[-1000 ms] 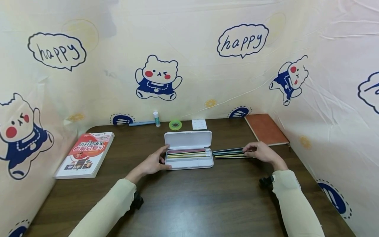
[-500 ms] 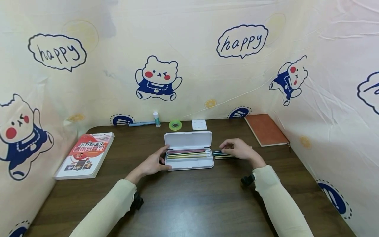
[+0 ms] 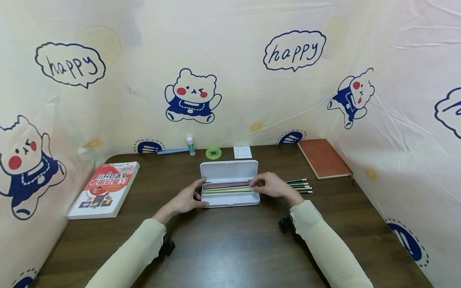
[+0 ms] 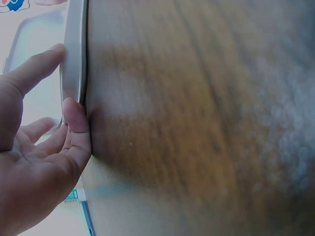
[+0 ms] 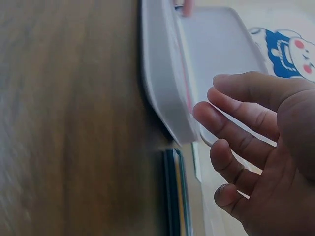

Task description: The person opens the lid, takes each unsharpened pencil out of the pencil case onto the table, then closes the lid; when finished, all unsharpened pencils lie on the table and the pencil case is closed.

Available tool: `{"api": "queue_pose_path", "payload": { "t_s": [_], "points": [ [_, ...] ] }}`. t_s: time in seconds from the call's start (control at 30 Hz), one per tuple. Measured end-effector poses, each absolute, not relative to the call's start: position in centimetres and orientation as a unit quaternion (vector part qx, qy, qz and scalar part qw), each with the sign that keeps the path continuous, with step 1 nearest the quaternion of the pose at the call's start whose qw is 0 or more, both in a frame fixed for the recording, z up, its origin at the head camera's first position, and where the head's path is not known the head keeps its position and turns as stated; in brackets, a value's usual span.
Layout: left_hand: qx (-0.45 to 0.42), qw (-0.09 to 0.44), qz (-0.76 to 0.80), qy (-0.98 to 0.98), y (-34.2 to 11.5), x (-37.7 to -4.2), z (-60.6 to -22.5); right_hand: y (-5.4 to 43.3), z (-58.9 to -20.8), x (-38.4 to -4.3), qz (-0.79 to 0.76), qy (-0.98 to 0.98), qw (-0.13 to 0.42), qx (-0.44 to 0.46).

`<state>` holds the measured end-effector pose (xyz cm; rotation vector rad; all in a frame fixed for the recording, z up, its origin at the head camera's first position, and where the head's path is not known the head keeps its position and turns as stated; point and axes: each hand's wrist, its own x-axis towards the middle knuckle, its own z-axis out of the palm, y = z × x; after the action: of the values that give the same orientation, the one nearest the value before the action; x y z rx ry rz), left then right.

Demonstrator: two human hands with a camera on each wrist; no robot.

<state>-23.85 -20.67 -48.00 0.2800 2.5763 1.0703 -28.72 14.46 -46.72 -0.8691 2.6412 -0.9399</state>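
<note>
A white pencil case lies with its lid up in the middle of the table, several pencils lying lengthwise in it. My left hand holds its left end; in the left wrist view the thumb touches the wall and other fingers lie around the end. Over the case's right end, my right hand has its fingertips right at the pencil ends. The right wrist view shows these fingers spread and loosely bent, nothing between them. Several dark pencils lie beside the case, partly hidden under the right hand.
Along the back edge are a light blue pen, a glue stick, a green tape roll and a white notepad. A brown notebook lies back right, a red and white book at left.
My right hand has moved left from the far ends of the loose pencils to the right end of the case. The left hand has stayed put on the case.
</note>
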Motion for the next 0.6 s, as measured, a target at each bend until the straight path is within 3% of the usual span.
{"api": "queue_pose_path", "payload": {
  "t_s": [0.6],
  "points": [
    [0.096, 0.167, 0.374, 0.907, -20.6, -23.9, -48.1, 12.5, -47.7, -29.2, -0.253, 0.915, 0.123, -0.289]
  ]
}}
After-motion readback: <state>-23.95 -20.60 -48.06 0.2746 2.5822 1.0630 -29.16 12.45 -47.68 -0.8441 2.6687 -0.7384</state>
